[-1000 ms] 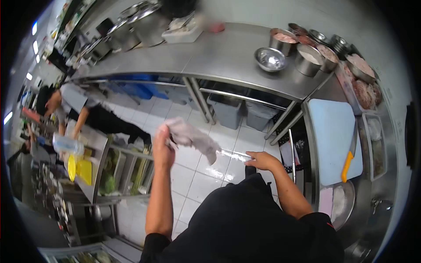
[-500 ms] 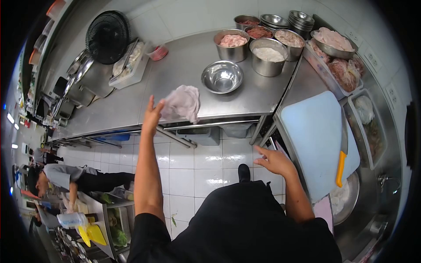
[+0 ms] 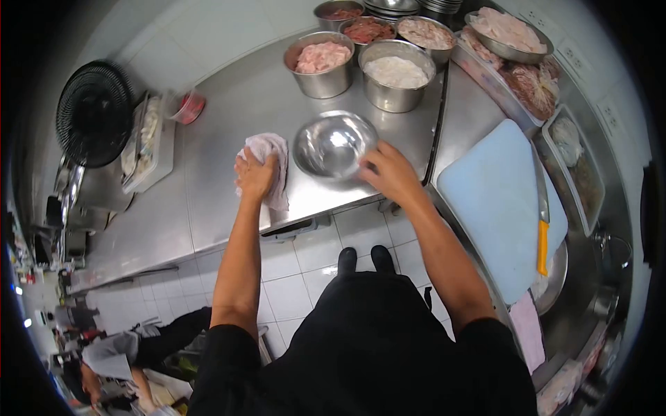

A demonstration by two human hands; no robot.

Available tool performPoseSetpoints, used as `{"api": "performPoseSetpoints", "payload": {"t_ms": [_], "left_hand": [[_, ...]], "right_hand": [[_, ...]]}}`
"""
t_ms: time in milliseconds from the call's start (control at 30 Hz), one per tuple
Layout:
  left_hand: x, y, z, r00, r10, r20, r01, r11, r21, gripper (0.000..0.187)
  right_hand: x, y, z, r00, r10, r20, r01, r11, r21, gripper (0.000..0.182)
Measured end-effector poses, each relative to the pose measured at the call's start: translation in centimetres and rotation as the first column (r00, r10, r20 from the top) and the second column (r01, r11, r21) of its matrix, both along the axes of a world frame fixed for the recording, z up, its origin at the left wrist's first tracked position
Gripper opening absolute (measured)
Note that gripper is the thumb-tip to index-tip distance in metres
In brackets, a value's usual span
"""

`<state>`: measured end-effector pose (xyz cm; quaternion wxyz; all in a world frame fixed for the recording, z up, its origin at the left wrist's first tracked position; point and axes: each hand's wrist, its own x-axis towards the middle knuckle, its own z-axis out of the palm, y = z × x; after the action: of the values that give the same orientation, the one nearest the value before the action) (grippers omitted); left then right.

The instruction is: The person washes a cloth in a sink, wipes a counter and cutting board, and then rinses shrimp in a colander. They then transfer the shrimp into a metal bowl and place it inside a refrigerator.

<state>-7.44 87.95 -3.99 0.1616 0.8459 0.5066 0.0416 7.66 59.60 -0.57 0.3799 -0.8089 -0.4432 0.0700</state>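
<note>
Left grip (image 3: 255, 175) spread atop cloth (image 3: 280, 163), right grip (image 3: 388, 170) at bowl (image 3: 331, 144)

At the right rim of the steel bowl (image 3: 331, 143) on the desk (image 3: 225, 114) are the right fingers (image 3: 382, 150). Left of the bowl, the left hand (image 3: 257, 175) rests spread on a cloth (image 3: 279, 194); right of it, a knife (image 3: 542, 239) lies on the blue board (image 3: 485, 197).

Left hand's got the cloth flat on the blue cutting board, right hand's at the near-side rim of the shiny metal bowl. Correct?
Not quite: the head view shows the left hand on the cloth on the steel counter, not the blue cutting board. The right hand is at the bowl's near-side rim.
</note>
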Motion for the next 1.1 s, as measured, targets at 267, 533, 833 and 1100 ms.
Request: {"api": "performPoseSetpoints", "payload": {"t_ms": [267, 533, 833, 1100], "left_hand": [[11.8, -5.0, -3.4, 0.8, -0.595, 0.072, 0.537, 0.765, 0.356, 0.072], [8.4, -19.3, -3.8, -0.039, -0.99, 0.137, 0.941, 0.01, 0.339, 0.047], [-2.2, -12.7, -0.2, 0.127, -0.988, 0.09, 0.945, 0.148, 0.292, 0.04], [-10.4, -3.2, 3.4, 0.707, -0.523, 0.477, 0.626, 0.776, -0.076, 0.047]], "right_hand": [[-14.6, -34.7, 0.6, 0.42, -0.905, -0.07, 0.901, 0.406, 0.155, 0.054], [-25.5, -37.4, 5.3, -0.321, -0.827, -0.462, 0.806, -0.495, 0.326, 0.083], [-14.5, -21.3, 6.3, 0.402, -0.909, -0.11, 0.914, 0.391, 0.11, 0.018], [-8.5, -16.5, 4.7, 0.665, -0.743, -0.077, 0.742, 0.644, 0.187, 0.028]]}}
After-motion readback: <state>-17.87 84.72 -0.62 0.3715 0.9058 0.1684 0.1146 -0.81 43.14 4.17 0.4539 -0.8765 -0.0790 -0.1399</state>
